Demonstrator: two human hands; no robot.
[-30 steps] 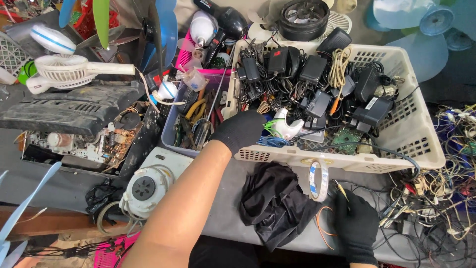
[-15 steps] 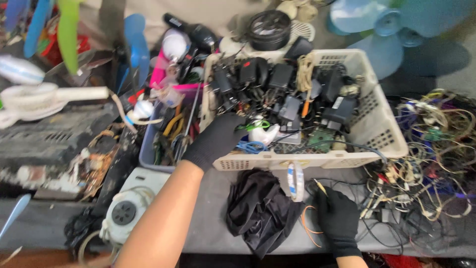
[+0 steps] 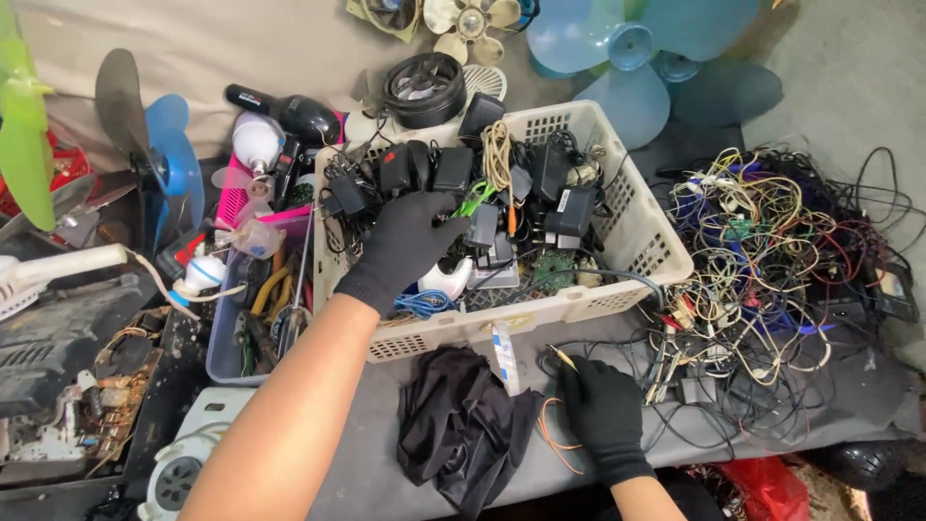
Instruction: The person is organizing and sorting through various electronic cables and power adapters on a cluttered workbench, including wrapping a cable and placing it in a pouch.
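While I am looking down through the head camera, my left hand [image 3: 410,241], in a black knit glove, is reaching into the white perforated plastic basket [image 3: 632,241] and resting with fingers loosely spread and curled over the pile, its fingertips touching the black power adapters [image 3: 453,174]. I cannot tell whether it is actually pinching one of them. The adapters are boxy, matte plastic blocks with thin cords tangled among them; they are lying in the basket's middle and far side, directly under and just beyond the fingertips. A green circuit board [image 3: 555,270] is lying near the basket's front wall, to the right of that hand.

My right hand [image 3: 603,410], also gloved in black, is pressing flat on the grey tabletop, fingers close together, over thin orange wire [image 3: 550,439]; what it is holding, if anything, I cannot tell. Just left of it, a crumpled black cloth [image 3: 458,429] is lying soft and folded, and a small roll of tape [image 3: 503,352] is standing against the basket's front. A knotted heap of multicoloured wires [image 3: 762,260] is sprawling on the right.
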